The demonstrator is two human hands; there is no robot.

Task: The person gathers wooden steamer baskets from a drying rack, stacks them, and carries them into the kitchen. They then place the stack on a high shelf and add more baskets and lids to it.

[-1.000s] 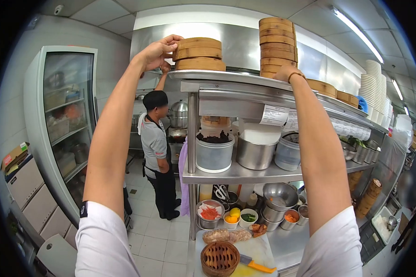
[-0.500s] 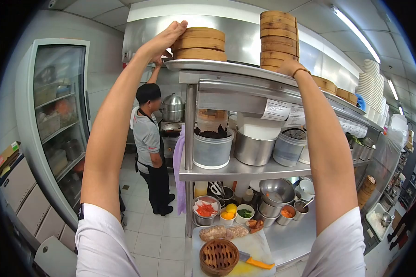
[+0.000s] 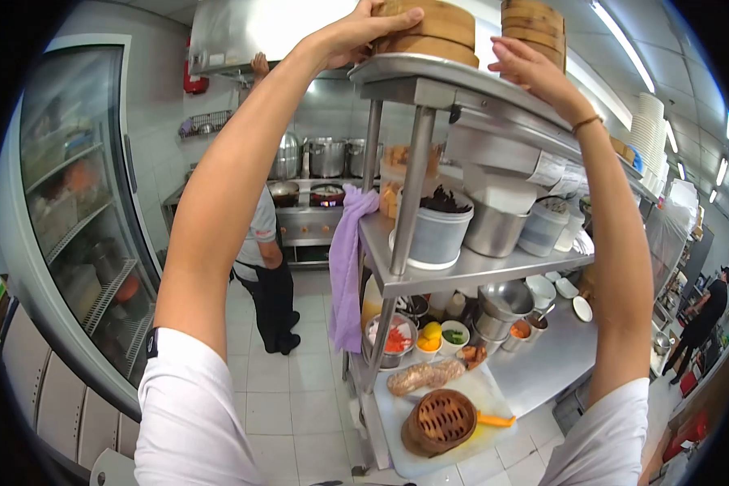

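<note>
Up on the top shelf, my left hand (image 3: 364, 34) grips the left side of a short stack of round bamboo steamers (image 3: 439, 26), its thumb across the front and its other fingers partly hidden. The stack sits on the end of a metal tray (image 3: 417, 66). My right hand (image 3: 535, 71) is open, fingers apart, between that stack and a taller stack of bamboo steamers (image 3: 535, 24), and holds nothing. On the cutting board (image 3: 494, 389) below are another bamboo steamer (image 3: 441, 419) with a slatted base, an orange-handled knife (image 3: 494, 419) and a wrapped roll (image 3: 425, 377).
A steel shelf post (image 3: 413, 190) and a purple towel (image 3: 351, 267) stand beneath my arms. Tubs and a steel pot (image 3: 500, 217) fill the middle shelf. To the left are a glass-door fridge (image 3: 81, 202) and a co-worker (image 3: 261, 267) by the stove (image 3: 312, 219).
My right hand has come off the taller steamer stack and moved left, opening. My left hand has shifted its grip on the short stack. The view has turned left and down.
</note>
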